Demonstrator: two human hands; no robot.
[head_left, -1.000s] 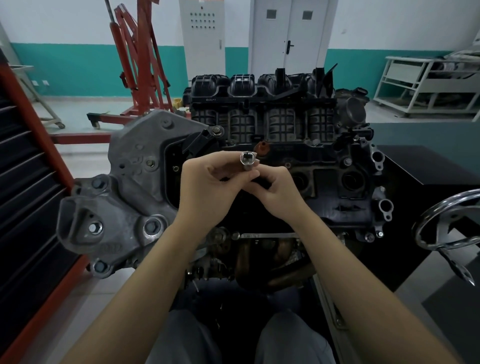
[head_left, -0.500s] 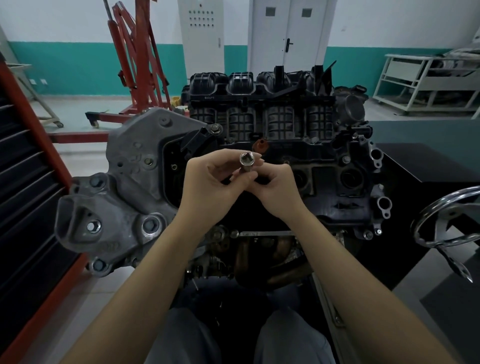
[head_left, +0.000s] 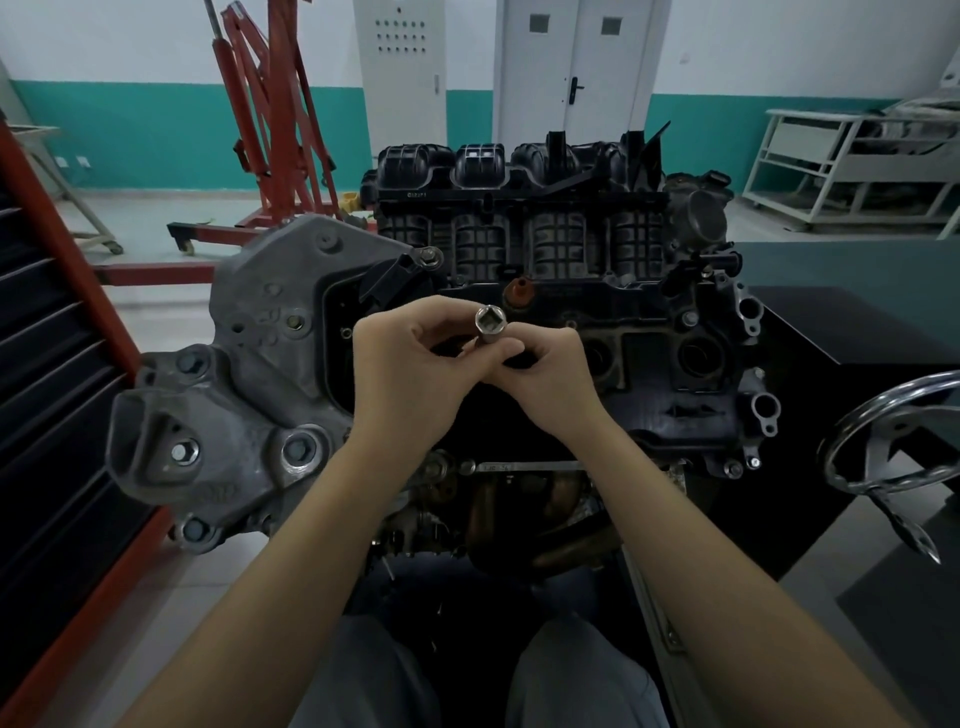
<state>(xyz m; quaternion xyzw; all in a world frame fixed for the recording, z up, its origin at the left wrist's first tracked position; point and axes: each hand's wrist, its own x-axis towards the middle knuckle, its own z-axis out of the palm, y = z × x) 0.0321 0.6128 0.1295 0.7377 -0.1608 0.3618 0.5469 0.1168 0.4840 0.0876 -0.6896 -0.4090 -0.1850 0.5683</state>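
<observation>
Both hands pinch a metal socket (head_left: 489, 327) above the engine (head_left: 571, 291).
Left hand (head_left: 410, 374) and right hand (head_left: 550, 374) curl fingers round its lower shaft; square drive end up, between both thumbs, engine just behind.

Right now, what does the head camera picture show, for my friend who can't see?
A person's left hand and right hand pinch a silver metal socket, its square hole facing the camera, over a large black and grey car engine. A red steel engine hoist stands behind.

Silver socket (head_left: 489, 327), square hole up, between fingers (head_left: 511, 347).
</observation>
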